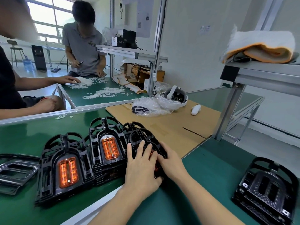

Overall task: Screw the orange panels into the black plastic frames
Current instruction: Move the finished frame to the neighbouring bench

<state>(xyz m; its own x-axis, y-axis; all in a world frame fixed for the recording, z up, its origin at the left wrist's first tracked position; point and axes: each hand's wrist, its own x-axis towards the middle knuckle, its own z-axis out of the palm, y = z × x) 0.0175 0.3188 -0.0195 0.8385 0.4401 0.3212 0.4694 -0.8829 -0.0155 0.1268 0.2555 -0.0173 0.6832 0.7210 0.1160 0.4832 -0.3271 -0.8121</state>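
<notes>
Three stacks of black plastic frames stand side by side on the green table. The left stack point(48, 161) shows a glowing orange panel point(68, 172) with screws in it. A second orange panel point(110, 148) sits in the middle stack point(95, 143). Both my hands lie on the right stack point(142, 135). My left hand point(141, 166) presses flat on top with straight fingers. My right hand point(170, 161) rests beside it, fingertips on an orange panel point(153, 155) mostly hidden beneath. No screwdriver is in view.
More black frames without panels stand at the right point(266, 187) and lie at the far left point(14, 171). A cardboard sheet point(178, 125) behind holds a white headset point(174, 96), a controller and a plastic bag. Two people sort white parts on the table beyond.
</notes>
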